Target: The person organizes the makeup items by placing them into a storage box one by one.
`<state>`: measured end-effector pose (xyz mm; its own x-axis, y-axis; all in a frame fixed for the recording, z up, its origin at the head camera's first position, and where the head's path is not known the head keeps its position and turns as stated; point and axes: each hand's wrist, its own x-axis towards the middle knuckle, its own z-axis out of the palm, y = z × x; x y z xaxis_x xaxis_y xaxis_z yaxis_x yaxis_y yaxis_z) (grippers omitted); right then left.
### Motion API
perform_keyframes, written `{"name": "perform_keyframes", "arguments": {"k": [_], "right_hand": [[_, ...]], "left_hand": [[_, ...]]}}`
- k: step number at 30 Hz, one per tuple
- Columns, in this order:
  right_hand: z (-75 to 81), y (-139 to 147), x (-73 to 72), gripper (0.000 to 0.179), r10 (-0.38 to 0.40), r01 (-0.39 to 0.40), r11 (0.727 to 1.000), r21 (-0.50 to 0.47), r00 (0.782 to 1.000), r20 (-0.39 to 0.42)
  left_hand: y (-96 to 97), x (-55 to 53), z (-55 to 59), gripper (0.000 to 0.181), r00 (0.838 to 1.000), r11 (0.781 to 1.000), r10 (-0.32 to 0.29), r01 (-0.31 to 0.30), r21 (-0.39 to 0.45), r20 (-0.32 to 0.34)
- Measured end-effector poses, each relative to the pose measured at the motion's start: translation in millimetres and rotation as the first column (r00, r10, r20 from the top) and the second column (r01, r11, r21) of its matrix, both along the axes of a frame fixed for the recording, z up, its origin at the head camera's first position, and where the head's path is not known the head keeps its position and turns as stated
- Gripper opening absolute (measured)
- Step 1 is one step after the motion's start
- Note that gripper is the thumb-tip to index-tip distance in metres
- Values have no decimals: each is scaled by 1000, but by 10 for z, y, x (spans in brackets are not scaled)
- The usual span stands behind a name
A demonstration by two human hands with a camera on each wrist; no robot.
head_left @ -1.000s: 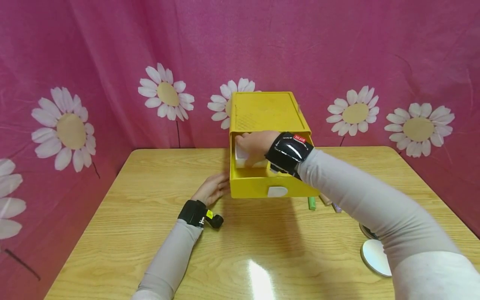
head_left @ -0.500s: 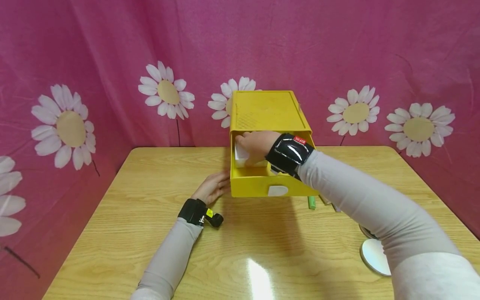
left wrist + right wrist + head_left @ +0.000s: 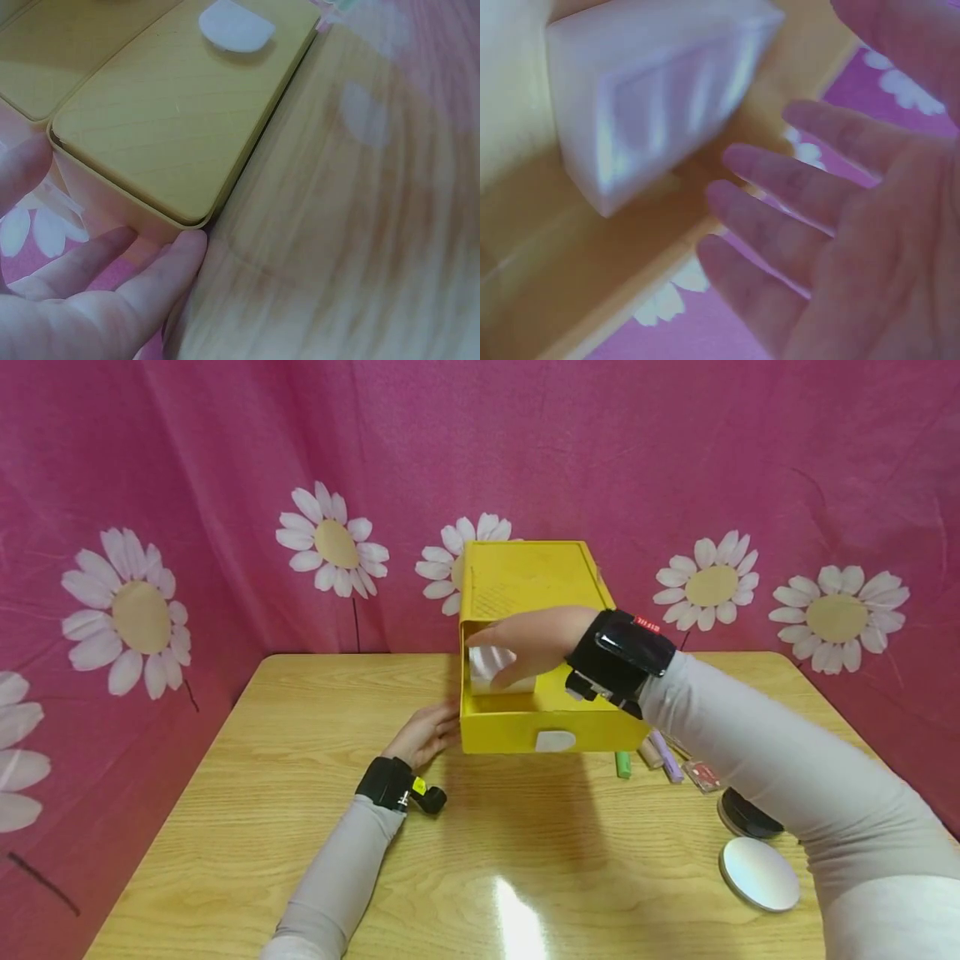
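Note:
A yellow drawer unit stands at the table's back with its drawer pulled out. The drawer front has a white handle tab. Inside, on the left, sits a white box with a shiny, see-through-looking face. My right hand is over the drawer; in the right wrist view its fingers are spread, apart from the box, holding nothing. With extended fingers, my left hand touches the unit's left side near the lower front corner, as the left wrist view shows too.
Right of the unit lie a green marker, a purple marker, a tan stick-like item and a small red-and-clear packet. Nearer are a dark round case and a pale round disc. A pink curtain hangs behind.
My right hand has let go of the white box and moved up and to the right, uncovering more of the box and the items on the right. The left hand has stayed in place.

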<state>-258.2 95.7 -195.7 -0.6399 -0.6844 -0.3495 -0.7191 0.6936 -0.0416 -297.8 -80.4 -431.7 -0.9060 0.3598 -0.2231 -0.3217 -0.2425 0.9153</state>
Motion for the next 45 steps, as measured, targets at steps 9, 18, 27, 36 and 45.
{"name": "perform_keyframes", "arguments": {"k": [9,18,27,36,45], "right_hand": [[147,371,278,57,72,-80,986,-145,996,-61],[125,896,630,54,26,-120,943,-310,956,-291],[-69,1474,896,71,-83,-126,881,-456,907,-412],[-463,2079,1044,84,-330,133,830,-541,901,-284],[-990,2459,1148,86,-373,181,825,-535,887,-274]], "left_hand": [[-13,7,-1,41,1000,1000,-8,8,-1,-11],[-3,19,11,42,1000,1000,-14,14,2,-19],[11,16,4,42,1000,1000,9,-9,-1,3],[14,19,-18,41,1000,1000,6,-6,3,1],[-12,19,-6,41,1000,1000,18,-18,11,-1]]}}
